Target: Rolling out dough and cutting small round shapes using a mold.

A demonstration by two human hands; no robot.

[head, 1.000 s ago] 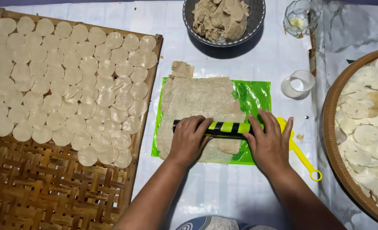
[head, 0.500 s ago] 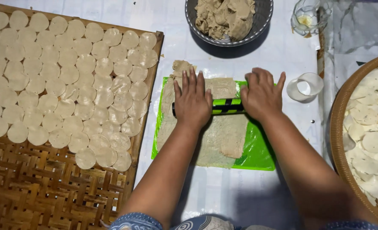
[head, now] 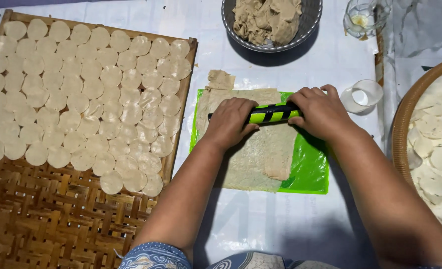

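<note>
Both hands' fingers, pressing the striped cylinder (head: 273, 113), stayed near the dough (head: 253, 149) sheet's far end (thin, grainy).

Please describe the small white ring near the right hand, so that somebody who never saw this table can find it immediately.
Start from the green sheet in the middle, where both hands press a roller on flat dough. Just past its upper right corner, on the white table cover beside the right hand, stands the white ring. Unlike the solid pale discs around, it is hollow and open in the middle.
</note>
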